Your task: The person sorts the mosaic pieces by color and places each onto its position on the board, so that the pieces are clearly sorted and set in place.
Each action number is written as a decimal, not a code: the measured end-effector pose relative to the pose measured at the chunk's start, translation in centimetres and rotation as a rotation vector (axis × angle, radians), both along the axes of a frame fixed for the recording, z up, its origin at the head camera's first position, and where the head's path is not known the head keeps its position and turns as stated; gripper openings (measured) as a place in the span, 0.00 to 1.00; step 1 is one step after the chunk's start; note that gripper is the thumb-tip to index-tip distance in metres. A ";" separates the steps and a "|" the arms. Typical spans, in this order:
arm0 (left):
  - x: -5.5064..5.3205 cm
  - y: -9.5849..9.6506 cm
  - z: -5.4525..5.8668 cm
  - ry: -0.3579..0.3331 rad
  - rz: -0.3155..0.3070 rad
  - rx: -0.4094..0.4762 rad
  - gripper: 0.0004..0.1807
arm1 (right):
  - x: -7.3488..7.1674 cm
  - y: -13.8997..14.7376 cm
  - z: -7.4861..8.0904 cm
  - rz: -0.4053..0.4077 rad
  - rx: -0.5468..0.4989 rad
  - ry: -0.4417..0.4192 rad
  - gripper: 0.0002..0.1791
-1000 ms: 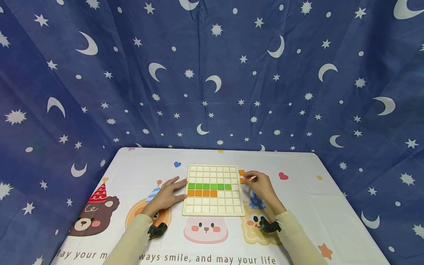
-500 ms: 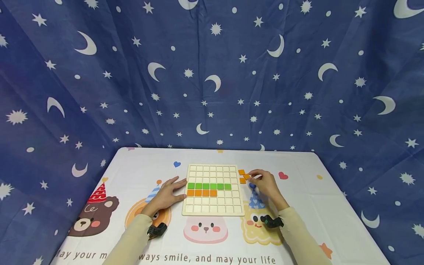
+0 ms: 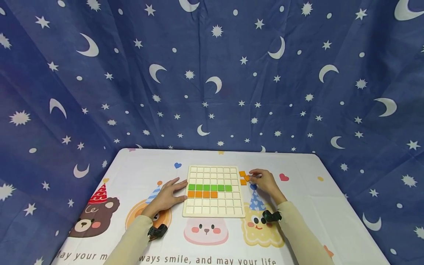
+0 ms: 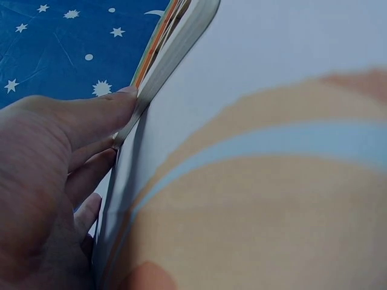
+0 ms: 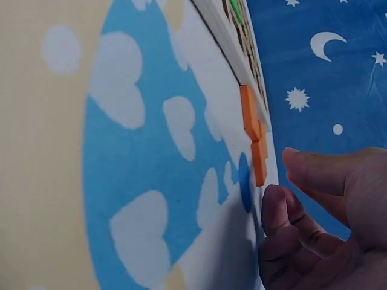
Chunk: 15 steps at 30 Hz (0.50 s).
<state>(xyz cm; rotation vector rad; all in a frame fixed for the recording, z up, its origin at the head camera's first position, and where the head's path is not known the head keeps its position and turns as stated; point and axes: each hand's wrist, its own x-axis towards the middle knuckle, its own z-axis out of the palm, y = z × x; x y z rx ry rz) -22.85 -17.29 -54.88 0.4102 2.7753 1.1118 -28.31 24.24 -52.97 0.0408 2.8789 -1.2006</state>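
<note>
A cream grid board (image 3: pixel 213 211) lies flat on the table. One row holds several green tiles (image 3: pixel 210 187); below it runs a shorter row of orange tiles (image 3: pixel 202 194). My left hand (image 3: pixel 166 197) rests against the board's left edge, fingers spread and thumb touching the rim. Off the board's right edge are 3 loose orange tiles, one farther back (image 3: pixel 243 173), one nearer me (image 3: pixel 243 182), and a tilted one (image 3: pixel 247 178) beside my right hand (image 3: pixel 265 182). In the right wrist view, thumb and bent fingers stand apart with nothing between them, just short of an orange tile (image 5: pixel 259 163).
The white tablecloth (image 3: pixel 291 198) carries printed cartoon animals and lettering. A dark blue curtain (image 3: pixel 212 92) with moons and stars hangs behind the table. Each wrist wears a black camera, one on the left (image 3: pixel 157 231) and one on the right (image 3: pixel 272 216).
My right hand has drawn back to the right from the loose orange tiles, leaving the tilted tile in plain view. My left hand stays at the board's edge.
</note>
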 end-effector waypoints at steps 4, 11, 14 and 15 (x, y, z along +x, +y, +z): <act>0.1 0.0 0.0 0.002 0.002 -0.001 0.35 | -0.3 -0.1 -0.4 -0.005 0.000 -0.024 0.16; 0.1 0.1 0.3 0.002 0.000 0.004 0.35 | -0.4 -0.3 -0.3 -0.011 0.014 -0.036 0.17; 0.1 0.1 0.2 0.001 0.001 0.004 0.35 | -0.4 -0.3 -0.4 -0.018 0.016 -0.049 0.17; 0.1 0.1 0.1 0.001 0.002 0.002 0.35 | -0.4 -0.4 -0.4 -0.018 0.016 -0.049 0.17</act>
